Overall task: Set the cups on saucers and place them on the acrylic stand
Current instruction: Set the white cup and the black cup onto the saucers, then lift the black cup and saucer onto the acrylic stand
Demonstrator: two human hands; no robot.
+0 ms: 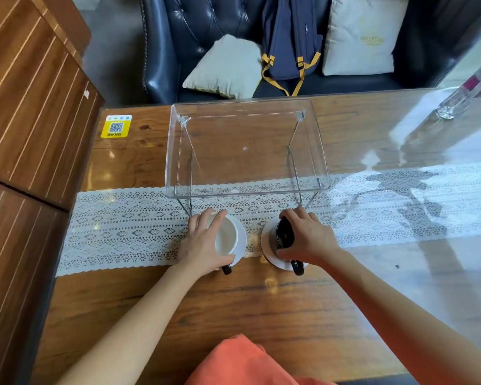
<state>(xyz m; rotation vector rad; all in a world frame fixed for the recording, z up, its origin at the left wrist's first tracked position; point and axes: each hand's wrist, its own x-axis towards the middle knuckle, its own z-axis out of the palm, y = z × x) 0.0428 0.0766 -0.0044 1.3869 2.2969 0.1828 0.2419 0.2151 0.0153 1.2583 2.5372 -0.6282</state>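
Observation:
A white cup point(226, 236) with a dark handle sits on a white saucer point(242, 240) on the lace runner. My left hand point(203, 243) grips this cup from its left side. To the right, a black cup point(285, 233) rests on a second white saucer point(267, 240), its black handle pointing toward me. My right hand point(307, 237) is wrapped around the black cup from the right. Just behind both cups stands the clear acrylic stand point(175, 162) on thin legs, its top bare.
A white lace runner point(122, 232) crosses the wooden table point(233, 301). A yellow QR sticker point(116, 126) lies at the far left, a glass bottle point(467, 91) at the far right. A dark sofa with cushions and a blue backpack point(289, 37) is behind.

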